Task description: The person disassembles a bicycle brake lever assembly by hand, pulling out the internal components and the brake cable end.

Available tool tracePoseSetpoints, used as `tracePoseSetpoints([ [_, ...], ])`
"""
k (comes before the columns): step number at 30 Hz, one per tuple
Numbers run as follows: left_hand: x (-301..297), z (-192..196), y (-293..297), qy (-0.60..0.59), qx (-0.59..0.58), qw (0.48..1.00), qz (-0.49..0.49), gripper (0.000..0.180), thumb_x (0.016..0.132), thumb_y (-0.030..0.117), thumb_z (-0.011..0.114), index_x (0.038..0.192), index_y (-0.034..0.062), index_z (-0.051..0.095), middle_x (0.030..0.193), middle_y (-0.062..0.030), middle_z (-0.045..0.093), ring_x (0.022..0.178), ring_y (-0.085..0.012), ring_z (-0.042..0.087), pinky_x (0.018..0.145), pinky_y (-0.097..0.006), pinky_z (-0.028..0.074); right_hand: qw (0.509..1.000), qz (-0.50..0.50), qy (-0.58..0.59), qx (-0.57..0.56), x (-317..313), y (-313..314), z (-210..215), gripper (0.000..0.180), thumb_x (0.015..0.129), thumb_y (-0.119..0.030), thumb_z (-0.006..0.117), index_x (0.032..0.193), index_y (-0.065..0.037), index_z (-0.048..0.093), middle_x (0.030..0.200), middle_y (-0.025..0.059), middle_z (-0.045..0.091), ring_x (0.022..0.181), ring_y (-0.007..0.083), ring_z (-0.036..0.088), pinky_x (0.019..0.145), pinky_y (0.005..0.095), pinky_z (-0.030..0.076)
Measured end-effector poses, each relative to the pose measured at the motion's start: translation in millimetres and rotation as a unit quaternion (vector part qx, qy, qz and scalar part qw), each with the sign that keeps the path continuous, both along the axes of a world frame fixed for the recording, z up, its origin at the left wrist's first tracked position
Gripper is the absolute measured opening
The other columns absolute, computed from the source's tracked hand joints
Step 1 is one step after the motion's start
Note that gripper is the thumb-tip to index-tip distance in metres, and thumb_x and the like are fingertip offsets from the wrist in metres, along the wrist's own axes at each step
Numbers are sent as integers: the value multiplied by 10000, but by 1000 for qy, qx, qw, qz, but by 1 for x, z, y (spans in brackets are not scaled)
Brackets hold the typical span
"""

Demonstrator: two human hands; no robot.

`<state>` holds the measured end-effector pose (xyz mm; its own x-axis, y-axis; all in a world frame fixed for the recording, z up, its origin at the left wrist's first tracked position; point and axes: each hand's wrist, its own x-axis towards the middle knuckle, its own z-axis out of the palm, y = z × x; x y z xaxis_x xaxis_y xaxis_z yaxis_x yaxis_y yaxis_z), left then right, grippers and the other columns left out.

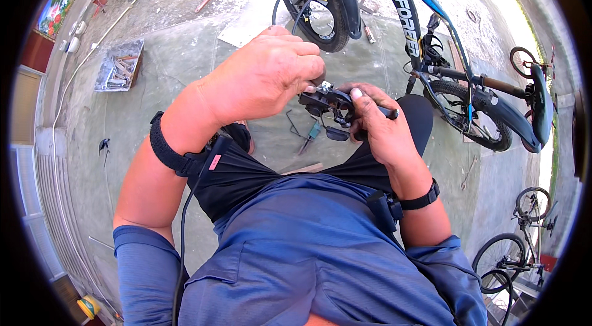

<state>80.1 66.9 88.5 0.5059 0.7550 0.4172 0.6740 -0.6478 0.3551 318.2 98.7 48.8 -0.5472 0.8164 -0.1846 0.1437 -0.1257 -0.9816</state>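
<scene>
In front of my lap I hold a black bicycle lever unit (333, 104) with a bare metal part at its upper edge. My right hand (383, 121) wraps round its right end, thumb on top and fingertips dark with grime. My left hand (265, 70) is closed at the unit's upper left, its fingers pinched together; what lies between them is hidden. Two thin black cables (275, 8) loop from the front of the blue-and-black bicycle (404, 18) down behind my left hand.
A green-handled tool (314, 131) and a hex key (293, 124) lie on the floor between my legs. A box of tools (137, 79) stands at the left. Two more bicycles (524, 67) (502, 251) are at the right. A pale hose (74, 85) runs along the left.
</scene>
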Motion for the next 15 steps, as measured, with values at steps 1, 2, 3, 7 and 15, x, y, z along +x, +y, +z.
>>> tracePoseSetpoints([
  [1, 0, 0, -1, -11, -5, 1000, -2, 182, 721, 52, 710, 857, 56, 590, 791, -74, 570, 779, -298, 578, 745, -381, 432, 1000, -2, 13, 8, 1, 1, -1, 326, 1002, -286, 527, 1086, -9, 676, 788, -5, 636, 673, 43, 535, 578, 210, 463],
  [2, 0, 1, -2, -23, -5, 1000, 3, 179, 722, 50, 712, 854, 56, 592, 788, -75, 574, 776, -297, 578, 744, -381, 433, 1000, -4, 26, 16, 3, 2, -4, 324, 1000, -285, 530, 1083, -10, 680, 802, 4, 644, 679, 49, 544, 578, 217, 475],
  [3, 2, 1, -4, -36, -5, 999, 8, 176, 723, 49, 715, 851, 56, 594, 785, -75, 577, 773, -297, 577, 743, -381, 433, 999, -5, 39, 24, 4, 2, -6, 323, 997, -283, 533, 1080, -11, 685, 815, 12, 653, 684, 55, 553, 578, 224, 487],
  [7, 7, -2, -14, -65, 8, 997, 45, 172, 711, 48, 732, 823, 58, 601, 767, -75, 583, 759, -297, 575, 732, -383, 434, 998, -33, 51, 34, 3, -6, -4, 293, 1000, -246, 528, 1076, -15, 691, 900, 53, 665, 704, 82, 565, 596, 242, 509],
  [15, 20, -18, -25, -96, 30, 991, 89, 183, 690, 52, 748, 794, 60, 597, 759, -74, 575, 744, -298, 568, 708, -381, 433, 988, -54, -46, 141, 7, -13, -5, 220, 993, -159, 536, 1084, -24, 684, 974, 76, 614, 780, 103, 533, 626, 229, 496],
])
